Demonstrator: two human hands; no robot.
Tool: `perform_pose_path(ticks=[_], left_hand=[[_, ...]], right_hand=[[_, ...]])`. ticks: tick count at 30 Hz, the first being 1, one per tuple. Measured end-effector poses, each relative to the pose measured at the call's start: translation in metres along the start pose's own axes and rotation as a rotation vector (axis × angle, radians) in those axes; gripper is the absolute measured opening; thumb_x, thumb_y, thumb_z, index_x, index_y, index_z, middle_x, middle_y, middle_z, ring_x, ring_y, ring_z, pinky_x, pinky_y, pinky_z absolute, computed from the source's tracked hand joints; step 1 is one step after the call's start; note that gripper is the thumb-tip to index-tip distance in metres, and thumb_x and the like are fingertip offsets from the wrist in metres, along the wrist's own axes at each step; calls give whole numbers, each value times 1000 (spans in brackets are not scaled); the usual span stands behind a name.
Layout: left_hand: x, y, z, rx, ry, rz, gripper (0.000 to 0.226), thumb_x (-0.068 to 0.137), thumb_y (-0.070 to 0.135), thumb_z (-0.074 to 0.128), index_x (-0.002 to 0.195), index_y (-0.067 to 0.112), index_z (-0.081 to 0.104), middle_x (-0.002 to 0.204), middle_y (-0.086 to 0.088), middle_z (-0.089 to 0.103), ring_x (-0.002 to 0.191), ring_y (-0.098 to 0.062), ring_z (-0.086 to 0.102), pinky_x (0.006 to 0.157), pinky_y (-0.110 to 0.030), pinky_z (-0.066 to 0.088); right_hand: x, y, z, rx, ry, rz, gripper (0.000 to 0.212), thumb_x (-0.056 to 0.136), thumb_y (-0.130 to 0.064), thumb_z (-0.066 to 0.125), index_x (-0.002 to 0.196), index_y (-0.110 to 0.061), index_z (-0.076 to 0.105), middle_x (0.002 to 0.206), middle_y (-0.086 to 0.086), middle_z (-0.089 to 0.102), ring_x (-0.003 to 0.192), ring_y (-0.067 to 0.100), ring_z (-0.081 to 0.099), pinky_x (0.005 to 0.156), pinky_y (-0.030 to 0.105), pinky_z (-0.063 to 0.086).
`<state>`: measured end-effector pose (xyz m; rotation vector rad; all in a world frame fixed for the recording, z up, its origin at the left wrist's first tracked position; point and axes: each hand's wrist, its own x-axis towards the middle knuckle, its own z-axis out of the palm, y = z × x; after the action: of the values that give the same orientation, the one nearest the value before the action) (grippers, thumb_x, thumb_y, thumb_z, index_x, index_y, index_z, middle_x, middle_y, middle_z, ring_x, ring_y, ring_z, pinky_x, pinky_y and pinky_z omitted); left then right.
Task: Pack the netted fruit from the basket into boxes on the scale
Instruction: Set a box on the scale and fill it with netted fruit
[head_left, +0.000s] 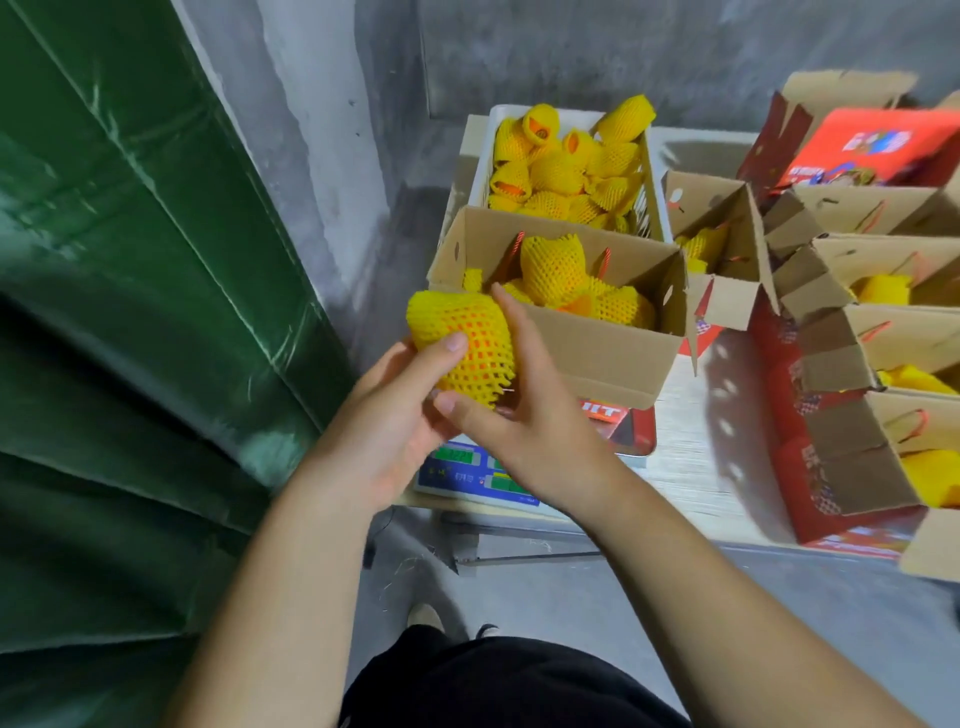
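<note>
Item: netted fruit (462, 345), one piece, in both our hands. We hold it just left of the near-left corner of the open box (597, 353), outside the box wall and above the scale (467, 470), which carries that box on the bench (685, 457).

Grip: our left hand (384, 431) curls under and round the fruit from the side away from the box, thumb pressed on its front face. Our right hand (524, 405) clamps it from the box side, fingers lying up along its flank and thumb tucked beneath. Both hands grip the fruit; neither is free.

Bearing: the box opening lies to the right of the fruit and slightly beyond it. We judge the right hand the nearer to the box, so the coming move is a short lift over the box wall. The fruit's long axis runs roughly upright, the broad end up and the narrow end down.

Appearance: yellow foam net sleeve in an open diamond mesh, orange skin showing through the gaps; the sleeve ends ragged at the bottom.

Box contents: several like fruits (556, 270), one standing tall at the middle.

Supply: basket (498, 156) just beyond the box, heaped with netted fruit.
</note>
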<state>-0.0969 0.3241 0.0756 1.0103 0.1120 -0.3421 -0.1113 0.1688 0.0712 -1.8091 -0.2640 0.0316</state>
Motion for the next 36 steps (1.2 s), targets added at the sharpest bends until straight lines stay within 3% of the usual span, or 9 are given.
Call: perform_pose_path(ticks=[3,5,9,11,13,14,19,30,36], left_hand=[[2,-2,4,2,-32,-26,55,93,38,70,141,13,60,125,-16,74,112,-27,75,86,-39,62],[4,0,6,49,-5,-25,56,94,48,67,141,19,61,128,-8,74,114,-27,74,90,-41,62],[5,7,3,114,154,-5,58,82,57,72,134,33,63,133,3,72,108,-27,77,87,-38,63],[3,8,-2,125,185,5,44,91,49,70,131,32,65,127,5,75,106,-26,77,88,-37,62],[1,10,-7,140,216,4,30,102,44,63,129,31,67,125,6,76,106,-25,77,88,-37,62],[1,11,-9,144,232,2,28,105,45,58,128,32,68,124,7,76,106,-25,77,87,-37,62],[-2,13,-16,189,290,13,27,108,45,51,123,33,69,121,9,77,104,-21,78,86,-35,61],[-7,12,-13,286,216,54,29,86,42,67,113,37,76,120,7,78,110,-23,76,100,-42,56],[-9,15,-18,412,228,57,22,101,16,60,102,28,78,88,12,77,85,-9,72,79,-26,55]], right_hand=[[9,-3,-5,-42,133,-46,84,93,-14,77,161,-14,28,154,3,47,140,15,49,115,46,44],[24,-11,-13,-50,193,-64,83,93,-12,76,161,-13,29,157,3,45,141,12,48,116,41,44],[71,-32,-31,-395,266,-44,93,94,-25,77,165,-17,17,144,6,53,114,17,55,96,29,45],[92,-40,-42,-533,78,95,111,93,-36,77,166,-24,-7,169,14,24,150,28,33,117,38,33],[97,-45,-52,-688,-61,238,113,93,-47,73,164,-33,-13,173,12,-13,160,30,7,124,46,23],[95,-46,-54,-727,-57,246,107,94,-50,71,165,-34,-6,173,11,-14,160,30,8,123,47,24],[48,-31,-30,-416,113,75,62,100,-35,66,156,-24,42,157,-1,48,140,21,49,116,43,42],[24,-21,-10,-343,-2,61,53,101,-26,64,152,-23,48,153,-4,52,132,20,55,109,42,48],[18,-21,-8,-320,-55,77,50,102,-22,64,150,-17,51,145,-2,57,124,15,60,110,39,49]])
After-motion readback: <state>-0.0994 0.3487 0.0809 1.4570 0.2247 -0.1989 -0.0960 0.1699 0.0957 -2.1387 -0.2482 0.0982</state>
